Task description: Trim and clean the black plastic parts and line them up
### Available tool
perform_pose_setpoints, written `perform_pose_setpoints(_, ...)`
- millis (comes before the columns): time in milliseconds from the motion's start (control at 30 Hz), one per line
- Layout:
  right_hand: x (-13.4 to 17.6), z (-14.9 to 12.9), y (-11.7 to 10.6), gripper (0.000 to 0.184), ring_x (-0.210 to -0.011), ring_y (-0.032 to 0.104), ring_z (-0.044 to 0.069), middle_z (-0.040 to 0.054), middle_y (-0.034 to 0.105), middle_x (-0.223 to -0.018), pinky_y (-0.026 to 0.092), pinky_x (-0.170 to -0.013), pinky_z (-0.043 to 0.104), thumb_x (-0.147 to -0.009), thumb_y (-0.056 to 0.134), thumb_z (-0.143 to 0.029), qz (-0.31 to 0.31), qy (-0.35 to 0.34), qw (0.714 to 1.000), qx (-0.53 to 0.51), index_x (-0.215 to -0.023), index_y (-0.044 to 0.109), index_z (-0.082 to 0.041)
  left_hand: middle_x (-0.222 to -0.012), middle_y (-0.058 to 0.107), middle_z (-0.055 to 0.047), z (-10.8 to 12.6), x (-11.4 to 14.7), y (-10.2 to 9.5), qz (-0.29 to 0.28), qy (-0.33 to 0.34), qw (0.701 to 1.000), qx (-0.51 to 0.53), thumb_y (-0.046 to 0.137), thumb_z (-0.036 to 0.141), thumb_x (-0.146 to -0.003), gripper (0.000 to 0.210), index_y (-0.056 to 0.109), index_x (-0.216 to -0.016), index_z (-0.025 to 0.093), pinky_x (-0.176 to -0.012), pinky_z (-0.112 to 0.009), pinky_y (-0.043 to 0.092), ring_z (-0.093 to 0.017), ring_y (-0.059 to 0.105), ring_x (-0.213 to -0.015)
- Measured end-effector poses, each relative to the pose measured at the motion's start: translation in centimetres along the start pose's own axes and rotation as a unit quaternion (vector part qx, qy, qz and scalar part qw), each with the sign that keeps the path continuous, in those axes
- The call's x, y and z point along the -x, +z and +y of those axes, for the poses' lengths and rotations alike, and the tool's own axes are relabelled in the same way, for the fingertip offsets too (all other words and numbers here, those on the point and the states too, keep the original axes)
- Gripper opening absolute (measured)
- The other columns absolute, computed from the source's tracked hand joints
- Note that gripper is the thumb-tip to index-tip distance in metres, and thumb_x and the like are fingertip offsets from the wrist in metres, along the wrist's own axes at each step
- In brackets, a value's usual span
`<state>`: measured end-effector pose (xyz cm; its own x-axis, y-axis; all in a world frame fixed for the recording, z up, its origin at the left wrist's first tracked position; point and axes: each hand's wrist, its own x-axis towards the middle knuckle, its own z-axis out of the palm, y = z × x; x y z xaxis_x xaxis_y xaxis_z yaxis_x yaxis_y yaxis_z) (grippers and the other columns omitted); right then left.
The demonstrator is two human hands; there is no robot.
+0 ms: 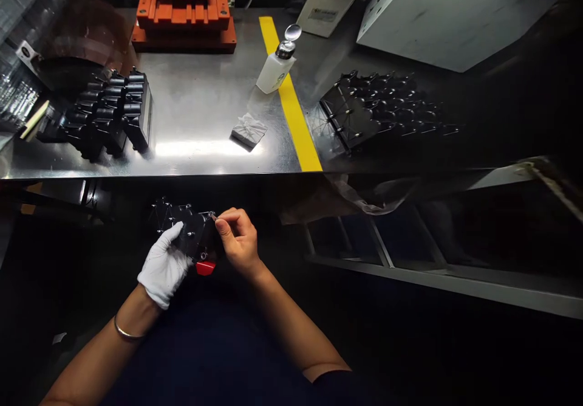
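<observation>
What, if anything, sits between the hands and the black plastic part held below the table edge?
Nothing visible. The white-gloved left hand grips the black plastic part with the red tab from its left side, and the bare right hand pinches its upper right corner. Both are in direct contact with it.

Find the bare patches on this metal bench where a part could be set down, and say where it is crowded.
Bare metal lies between the black parts at left, the orange block and the folded wipe. A narrow strip runs beside the yellow line. The right side is crowded with black frames.
</observation>
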<state>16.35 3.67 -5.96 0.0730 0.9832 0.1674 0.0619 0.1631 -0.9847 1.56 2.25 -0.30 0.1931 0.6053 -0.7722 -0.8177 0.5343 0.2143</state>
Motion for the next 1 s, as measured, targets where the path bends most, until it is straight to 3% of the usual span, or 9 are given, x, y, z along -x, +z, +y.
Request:
perform_pose_setpoints(167, -0.9, 0.9, -0.8, 0.03, -0.059, 0.047, 0.011, -0.0017, 0.05, -0.066, 0.04, -0.057, 0.026, -0.085, 0.059, -0.045, 0.062, 0.029, 0.998, 0.015, -0.072, 0.05, -0.02, -0.084, 0.076, -0.002, 0.0, 1.5, -0.4, 0.007, -0.05, 0.998, -0.031, 0.056, 0.013, -0.084, 0.015, 0.07, -0.091, 0.014, -0.085, -0.027, 0.057, -0.014, 0.072, -0.077)
perform_pose_setpoints(333, 0.0, -1.4, -1.1, 0.024, -0.062, 0.051, 0.012, -0.0007, 0.054, -0.069, 0.043, -0.058, 0.026, -0.088, 0.057, -0.04, -0.029, -0.018, 0.998, -0.048, -0.076, 0.051, -0.02, -0.086, 0.076, -0.004, 0.6, 1.0, 0.2, 0.001, -0.03, 1.0, -0.006, 0.049, 0.014, -0.088, 0.022, 0.069, -0.095, 0.012, -0.089, -0.026, 0.055, -0.014, 0.072, -0.082)
perform_pose_setpoints(467, 0.2, -2.3, -0.8, 0.022, -0.062, 0.052, 0.012, -0.0001, 0.056, -0.069, 0.043, -0.057, 0.026, -0.088, 0.058, -0.038, -0.054, -0.032, 0.997, -0.046, -0.077, 0.052, -0.02, -0.089, 0.076, -0.004, 0.7, 0.2, -0.3, -0.006, -0.012, 1.0, -0.016, 0.048, 0.013, -0.088, 0.023, 0.068, -0.1, 0.012, -0.092, -0.026, 0.053, -0.014, 0.071, -0.085)
perform_pose_setpoints(633, -0.4, -1.0, -0.9, 0.029, -0.058, 0.052, 0.011, 0.0, 0.057, -0.066, 0.043, -0.053, 0.025, -0.086, 0.058, -0.045, -0.042, 0.005, 0.999, 0.028, -0.074, 0.053, -0.019, -0.089, 0.076, -0.005, 0.6, 0.8, -1.9, -0.087, -0.007, 0.988, -0.13, 0.063, 0.019, -0.079, 0.019, 0.071, -0.095, 0.014, -0.088, -0.033, 0.056, -0.021, 0.071, -0.088)
perform_pose_setpoints(733, -0.5, -0.9, -1.9, 0.033, -0.049, 0.049, 0.01, -0.0014, 0.056, -0.058, 0.039, -0.047, 0.023, -0.09, 0.051, -0.046, -0.103, 0.036, 0.992, 0.064, -0.071, 0.054, -0.019, -0.095, 0.075, -0.009, 1.2, 1.5, -2.2, -0.152, 0.025, 0.961, -0.231, 0.075, 0.023, -0.068, 0.03, 0.071, -0.097, 0.014, -0.089, -0.04, 0.055, -0.028, 0.07, -0.092)
perform_pose_setpoints(800, -0.4, -1.6, -2.7, 0.039, -0.045, 0.048, 0.009, -0.0014, 0.055, -0.054, 0.038, -0.046, 0.022, -0.096, 0.04, -0.044, -0.18, 0.005, 0.981, 0.075, -0.07, 0.054, -0.019, -0.101, 0.073, -0.011, 2.0, 1.6, -2.1, -0.176, 0.057, 0.942, -0.281, 0.079, 0.023, -0.063, 0.041, 0.07, -0.103, 0.014, -0.09, -0.043, 0.053, -0.032, 0.067, -0.098)
perform_pose_setpoints(867, -0.2, -2.7, -3.5, 0.046, -0.046, 0.048, 0.009, -0.0004, 0.053, -0.054, 0.037, -0.046, 0.022, -0.098, 0.032, -0.046, -0.251, -0.08, 0.961, 0.082, -0.068, 0.054, -0.018, -0.106, 0.072, -0.011, 2.9, 1.3, -2.0, -0.181, 0.081, 0.929, -0.311, 0.081, 0.022, -0.061, 0.049, 0.068, -0.108, 0.016, -0.091, -0.044, 0.052, -0.033, 0.065, -0.102)
perform_pose_setpoints(933, -0.2, -3.8, -3.9, 0.051, -0.048, 0.045, 0.009, -0.0001, 0.051, -0.055, 0.034, -0.047, 0.023, -0.094, 0.036, -0.058, -0.295, -0.166, 0.936, 0.095, -0.067, 0.053, -0.018, -0.108, 0.072, -0.011, 3.5, 0.8, -2.0, -0.183, 0.096, 0.921, -0.331, 0.081, 0.022, -0.06, 0.054, 0.067, -0.111, 0.017, -0.091, -0.044, 0.052, -0.033, 0.065, -0.103)
perform_pose_setpoints(1000, -0.3, -4.5, -4.0, 0.054, -0.048, 0.04, 0.009, -0.002, 0.046, -0.054, 0.03, -0.046, 0.024, -0.085, 0.045, -0.067, -0.325, -0.209, 0.916, 0.109, -0.062, 0.049, -0.018, -0.107, 0.072, -0.011, 3.7, 0.4, -2.1, -0.195, 0.094, 0.912, -0.349, 0.082, 0.022, -0.06, 0.053, 0.068, -0.11, 0.018, -0.09, -0.043, 0.051, -0.033, 0.064, -0.103)
